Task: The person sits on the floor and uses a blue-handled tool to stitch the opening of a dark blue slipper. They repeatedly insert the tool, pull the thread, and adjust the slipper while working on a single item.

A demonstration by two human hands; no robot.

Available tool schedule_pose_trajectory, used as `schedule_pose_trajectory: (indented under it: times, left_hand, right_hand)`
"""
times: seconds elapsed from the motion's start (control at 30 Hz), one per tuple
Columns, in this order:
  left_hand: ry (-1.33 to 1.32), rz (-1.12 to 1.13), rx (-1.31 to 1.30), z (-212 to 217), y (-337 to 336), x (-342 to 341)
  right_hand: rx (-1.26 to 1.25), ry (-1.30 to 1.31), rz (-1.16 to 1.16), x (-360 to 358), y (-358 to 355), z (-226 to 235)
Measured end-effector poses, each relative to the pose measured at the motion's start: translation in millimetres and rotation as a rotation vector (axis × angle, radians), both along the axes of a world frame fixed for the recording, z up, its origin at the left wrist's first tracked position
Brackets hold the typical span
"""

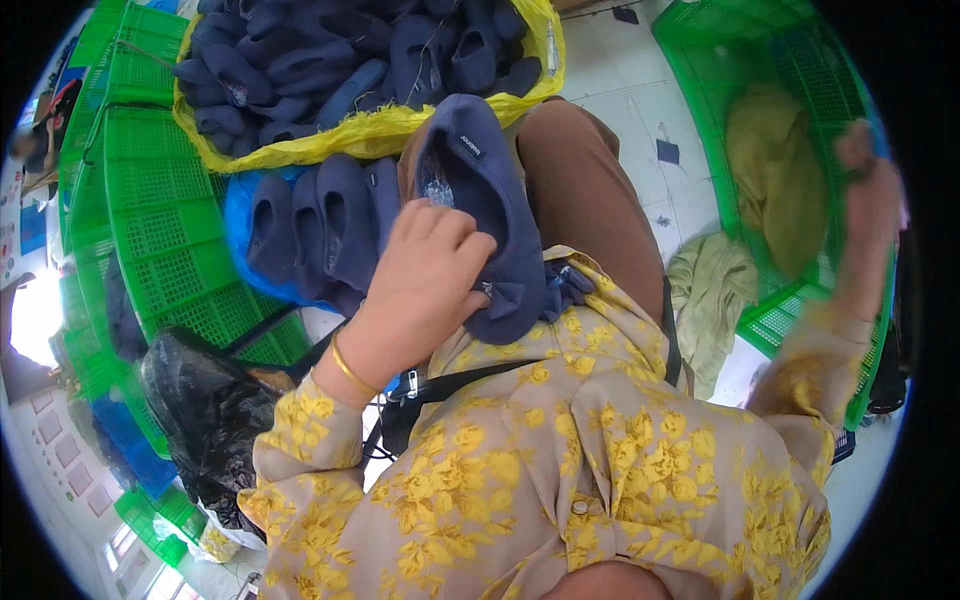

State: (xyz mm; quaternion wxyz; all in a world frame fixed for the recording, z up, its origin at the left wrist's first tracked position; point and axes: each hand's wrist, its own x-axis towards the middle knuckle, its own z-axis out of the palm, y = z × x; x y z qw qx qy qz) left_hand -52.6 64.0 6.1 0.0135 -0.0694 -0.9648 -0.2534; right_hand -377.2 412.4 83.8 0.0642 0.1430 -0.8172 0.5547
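Note:
A navy fabric slipper [510,190] lies over my lap, its opening facing up and a small dark label inside the rim. My left hand [430,260], a gold bangle at its wrist, grips the slipper's near left edge with curled fingers. Some pale, shiny material [437,190] shows inside the opening, just past the fingers. My right hand [866,165] is raised far out to the right, away from the slipper. It is smeared by motion, so its fingers and anything in them cannot be made out. Several similar navy slippers [350,220] stand in a row left of my lap.
A yellow sack [395,122] heaped with navy slippers stands beyond my knees. Green plastic crates [150,215] are stacked at left. Another green crate [690,70] at right holds olive cloth [775,170]. Pale green cloth [712,290] hangs beside it. A black plastic bag [200,410] sits by my left elbow.

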Motion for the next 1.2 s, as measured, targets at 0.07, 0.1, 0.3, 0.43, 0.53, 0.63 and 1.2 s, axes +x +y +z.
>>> schedule_pose_trajectory:
  times: [0.07, 0.1, 0.3, 0.43, 0.53, 0.63, 1.2]
  left_hand:
    - [0.017, 0.087, -0.028, 3, 8, 10]
    - [-0.011, 0.093, -0.009, 1, 7, 15]
    - [-0.143, 0.271, 0.238, -12, 11, 31]
    - [-0.134, 0.319, 0.341, -13, 17, 35]
    - [-0.118, 0.332, 0.376, -16, 18, 37]
    - [-0.101, 0.346, 0.391, -16, 18, 37]
    - [-0.122, 0.319, 0.538, -30, 12, 35]
  right_hand:
    - [0.184, -0.184, 0.012, 71, -69, -47]
    - [0.277, -0.251, 0.183, 91, -80, -71]
    - [0.207, -0.315, 1.177, 183, -164, -94]
    - [0.298, -0.312, 1.270, 186, -172, -95]
    - [0.359, -0.343, 1.299, 181, -175, -89]
    - [0.417, -0.360, 1.327, 177, -177, -86]
    - [0.440, -0.352, 1.418, 169, -179, -91]
